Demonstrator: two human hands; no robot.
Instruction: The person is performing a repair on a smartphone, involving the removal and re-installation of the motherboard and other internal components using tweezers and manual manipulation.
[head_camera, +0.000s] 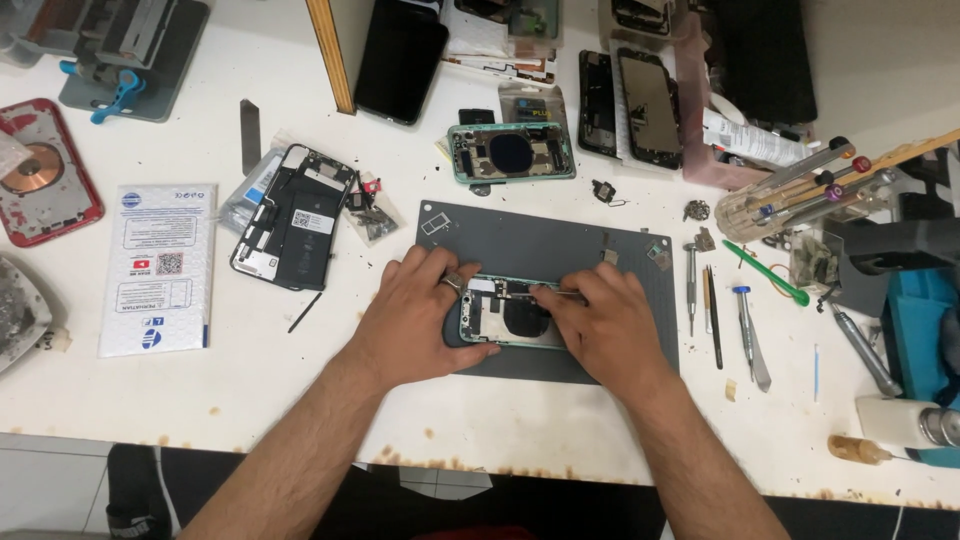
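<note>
An opened phone housing (505, 318) with a teal frame lies on a dark grey work mat (545, 240) at the middle of the white table. My left hand (420, 315) grips the housing's left end, fingers curled over its top edge. My right hand (605, 325) rests over the right end and pinches a thin metal tool, probably tweezers (560, 292), whose tip points into the top of the housing. Small loose parts (435, 225) lie on the mat's far edge.
A second teal housing (510, 152) lies beyond the mat. An opened phone with battery (295, 215) and a white package (157, 265) sit at left, a red back cover (45, 170) at far left. Screwdrivers and picks (720, 310) lie right of the mat; tool holder (790, 190) beyond.
</note>
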